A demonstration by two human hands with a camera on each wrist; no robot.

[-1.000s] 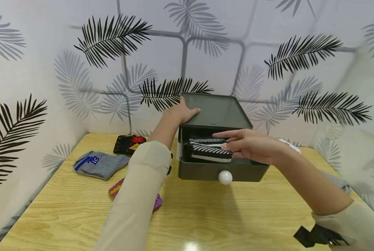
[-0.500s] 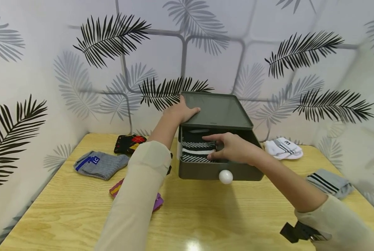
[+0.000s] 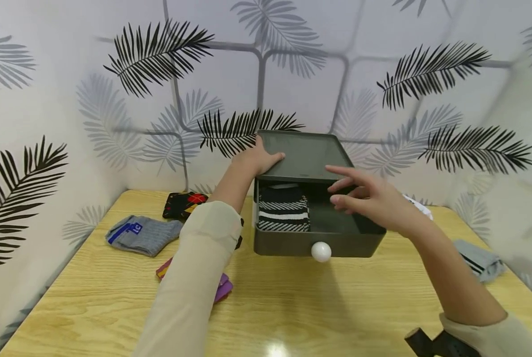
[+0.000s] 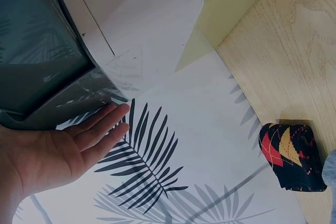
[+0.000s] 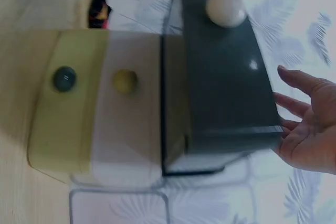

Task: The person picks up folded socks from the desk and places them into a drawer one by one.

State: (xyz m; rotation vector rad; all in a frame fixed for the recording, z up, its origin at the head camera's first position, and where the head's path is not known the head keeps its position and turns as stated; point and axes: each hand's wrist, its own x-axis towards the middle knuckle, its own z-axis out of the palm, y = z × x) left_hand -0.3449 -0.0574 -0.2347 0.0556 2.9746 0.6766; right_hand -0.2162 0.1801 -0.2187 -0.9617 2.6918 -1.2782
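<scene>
A folded black-and-white patterned sock [image 3: 283, 210] lies in the left part of the pulled-out dark grey drawer [image 3: 288, 244], which has a white knob [image 3: 321, 252]. My left hand [image 3: 253, 159] rests on the left corner of the unit's grey top [image 3: 310, 153], thumb on top; in the left wrist view its fingers [image 4: 100, 129] stretch out along the side. Over the right part of the drawer hovers my right hand [image 3: 375, 201], fingers spread and holding nothing. The right wrist view shows this hand [image 5: 312, 121] beside the grey drawer front [image 5: 231, 87].
Below the grey drawer sit a pale drawer [image 5: 128, 129] and a yellow one [image 5: 63, 129]. On the table's left lie a grey sock [image 3: 143, 234], an argyle sock [image 3: 183, 204] and a purple sock [image 3: 223, 287]. A white sock [image 3: 419, 206] and a striped grey sock [image 3: 480, 260] lie right.
My right hand has set the black-and-white sock down in the left part of the drawer, let go and drawn back up and right. The left hand has stayed put.
</scene>
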